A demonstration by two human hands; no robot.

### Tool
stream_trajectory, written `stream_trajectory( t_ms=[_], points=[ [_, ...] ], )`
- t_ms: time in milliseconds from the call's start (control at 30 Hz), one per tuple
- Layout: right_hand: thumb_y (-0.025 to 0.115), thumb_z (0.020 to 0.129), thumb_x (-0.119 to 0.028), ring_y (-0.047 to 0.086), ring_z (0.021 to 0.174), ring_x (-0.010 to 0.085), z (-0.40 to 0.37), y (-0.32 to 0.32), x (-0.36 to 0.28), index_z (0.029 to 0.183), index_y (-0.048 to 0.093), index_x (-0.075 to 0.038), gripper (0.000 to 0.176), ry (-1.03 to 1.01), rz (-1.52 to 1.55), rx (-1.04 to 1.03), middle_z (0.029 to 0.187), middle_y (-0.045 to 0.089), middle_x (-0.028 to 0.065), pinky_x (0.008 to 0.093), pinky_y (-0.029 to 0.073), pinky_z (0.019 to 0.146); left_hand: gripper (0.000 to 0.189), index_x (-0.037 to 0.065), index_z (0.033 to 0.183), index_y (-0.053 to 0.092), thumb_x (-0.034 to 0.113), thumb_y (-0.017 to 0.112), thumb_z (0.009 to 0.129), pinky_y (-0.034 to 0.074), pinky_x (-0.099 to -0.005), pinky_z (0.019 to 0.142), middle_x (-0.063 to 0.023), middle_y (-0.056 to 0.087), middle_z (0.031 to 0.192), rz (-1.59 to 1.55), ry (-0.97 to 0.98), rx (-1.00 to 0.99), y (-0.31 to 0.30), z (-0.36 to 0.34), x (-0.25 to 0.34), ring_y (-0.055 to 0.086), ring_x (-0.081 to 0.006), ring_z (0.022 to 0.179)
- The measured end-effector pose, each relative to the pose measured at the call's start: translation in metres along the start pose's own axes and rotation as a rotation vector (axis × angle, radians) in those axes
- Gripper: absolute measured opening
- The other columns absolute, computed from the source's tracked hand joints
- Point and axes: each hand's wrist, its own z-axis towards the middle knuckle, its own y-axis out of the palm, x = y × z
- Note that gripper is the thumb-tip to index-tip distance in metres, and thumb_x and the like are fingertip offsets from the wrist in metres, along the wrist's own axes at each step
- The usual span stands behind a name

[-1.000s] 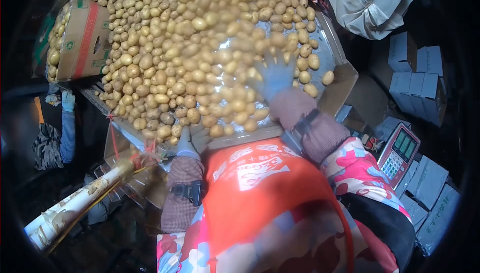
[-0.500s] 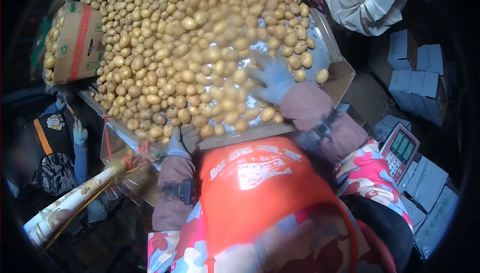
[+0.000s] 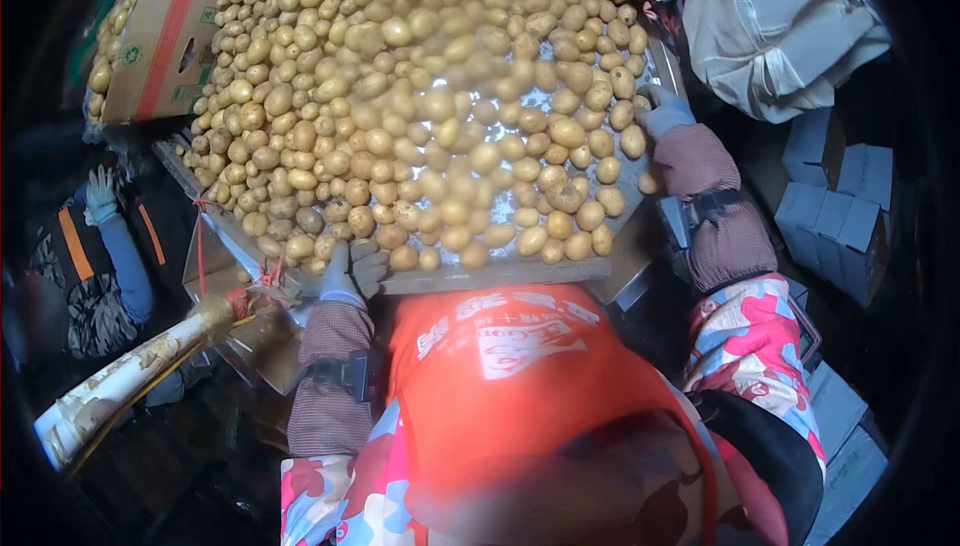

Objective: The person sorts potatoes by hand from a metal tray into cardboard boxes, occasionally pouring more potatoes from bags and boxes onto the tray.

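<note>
Potatoes cover most of a shallow sorting tray, thickest at the left and sparser at the right. My left hand, in a grey glove, rests at the tray's front edge beside the nearest potatoes, thumb apart from the fingers. At the tray's right rim is my right hand, in a light grey-blue glove. Its fingers are slightly bent and reach toward the outermost potatoes; no potato is visibly held. A blurred patch hides some potatoes in the middle.
A cardboard box of potatoes stands at the left. Below it are another person's gloved hand and a worn white pole. Pale sacking lies at upper right, above stacked boxes.
My right hand has moved right, from among the potatoes to the tray's right rim. More potatoes now lie on the tray's right part. My left hand stays at the front edge.
</note>
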Motion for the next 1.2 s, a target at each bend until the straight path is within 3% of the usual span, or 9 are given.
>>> stream_trajectory(
  t_ms=[167, 400, 567, 867, 900, 1000, 1033, 1100, 1200],
  points=[
    [0.068, 0.090, -0.024, 0.063, 0.118, 0.0354, 0.012, -0.015, -0.050, 0.132, 0.064, -0.014, 0.043, -0.412, -0.168, 0.312, 0.127, 0.066, 0.0186, 0.0423, 0.049, 0.103, 0.065, 0.005, 0.116, 0.070, 0.060, 0.038, 0.104, 0.050, -0.0322, 0.056, -0.0110, 0.077, 0.099, -0.016, -0.001, 0.041, 0.005, -0.006, 0.000, 0.069, -0.0210, 0.072],
    [0.060, 0.097, -0.028, 0.060, 0.121, 0.0360, 0.068, 0.021, -0.101, 0.129, 0.062, -0.013, 0.035, -0.532, -0.628, 0.048, 0.126, 0.065, 0.0193, 0.0444, 0.046, 0.105, 0.061, 0.006, 0.113, 0.071, 0.059, 0.042, 0.104, 0.048, -0.0280, 0.048, -0.0111, 0.078, 0.094, -0.057, -0.006, 0.087, 0.005, -0.006, 0.000, 0.067, -0.0174, 0.063],
    [0.042, 0.103, -0.023, 0.055, 0.135, 0.0374, 0.096, 0.041, -0.109, 0.138, 0.056, -0.006, 0.041, -0.276, -0.594, 0.022, 0.142, 0.059, 0.0229, 0.0463, 0.046, 0.111, 0.062, 0.008, 0.116, 0.073, 0.059, 0.038, 0.105, 0.050, -0.0380, 0.060, -0.0102, 0.078, 0.102, 0.010, -0.013, 0.076, 0.008, -0.013, 0.005, 0.071, -0.0237, 0.077],
    [0.080, 0.069, -0.019, 0.055, 0.134, 0.0355, 0.061, 0.011, -0.154, 0.141, 0.054, -0.008, 0.077, -0.193, -0.744, -0.050, 0.144, 0.057, 0.0202, 0.0429, 0.046, 0.112, 0.063, 0.011, 0.120, 0.071, 0.061, 0.038, 0.104, 0.051, -0.0418, 0.068, -0.0103, 0.078, 0.103, -0.017, -0.054, 0.081, 0.012, -0.016, 0.009, 0.073, -0.0281, 0.083],
    [0.065, 0.085, -0.026, 0.059, 0.130, 0.0344, 0.086, 0.023, -0.125, 0.134, 0.061, -0.010, 0.052, -0.256, -0.676, 0.036, 0.138, 0.062, 0.0191, 0.0436, 0.048, 0.109, 0.061, 0.011, 0.121, 0.071, 0.060, 0.039, 0.104, 0.052, -0.0407, 0.068, -0.0105, 0.078, 0.106, -0.022, -0.078, 0.086, 0.010, -0.013, 0.009, 0.073, -0.0277, 0.083],
    [0.079, 0.083, -0.026, 0.062, 0.126, 0.0316, 0.093, 0.022, -0.129, 0.141, 0.060, -0.016, 0.062, -0.112, -0.450, 0.030, 0.134, 0.064, 0.0206, 0.0423, 0.051, 0.104, 0.060, 0.011, 0.120, 0.071, 0.061, 0.041, 0.103, 0.053, -0.0415, 0.072, -0.0106, 0.077, 0.109, -0.081, -0.021, 0.086, 0.012, -0.019, 0.006, 0.073, -0.0279, 0.082],
    [0.077, 0.087, -0.028, 0.065, 0.120, 0.0286, 0.083, 0.020, -0.120, 0.140, 0.061, -0.017, 0.057, -0.138, -0.393, 0.084, 0.128, 0.068, 0.0190, 0.0406, 0.053, 0.099, 0.052, 0.009, 0.125, 0.068, 0.051, 0.044, 0.105, 0.054, -0.0424, 0.080, -0.0109, 0.074, 0.119, -0.090, -0.085, -0.005, 0.006, -0.017, 0.011, 0.072, -0.0270, 0.095],
    [0.073, 0.093, -0.030, 0.068, 0.102, 0.0201, 0.042, 0.011, -0.119, 0.141, 0.062, -0.018, 0.051, -0.157, 0.053, 0.033, 0.114, 0.071, 0.0120, 0.0346, 0.054, 0.089, 0.047, 0.008, 0.129, 0.064, 0.043, 0.044, 0.106, 0.054, -0.0428, 0.086, -0.0113, 0.071, 0.125, 0.256, 0.599, -0.354, -0.004, 0.028, -0.031, 0.070, -0.0256, 0.104],
    [0.070, 0.097, -0.028, 0.057, 0.086, 0.0079, -0.089, 0.006, -0.164, 0.143, 0.060, -0.015, 0.049, -0.153, 0.467, -0.408, 0.100, 0.065, -0.0003, 0.0244, 0.050, 0.080, 0.040, 0.007, 0.138, 0.057, 0.029, 0.042, 0.107, 0.052, -0.0404, 0.094, -0.0136, 0.065, 0.133, -0.243, 0.219, -0.894, 0.051, -0.013, -0.021, 0.063, -0.0236, 0.118]
  ],
)
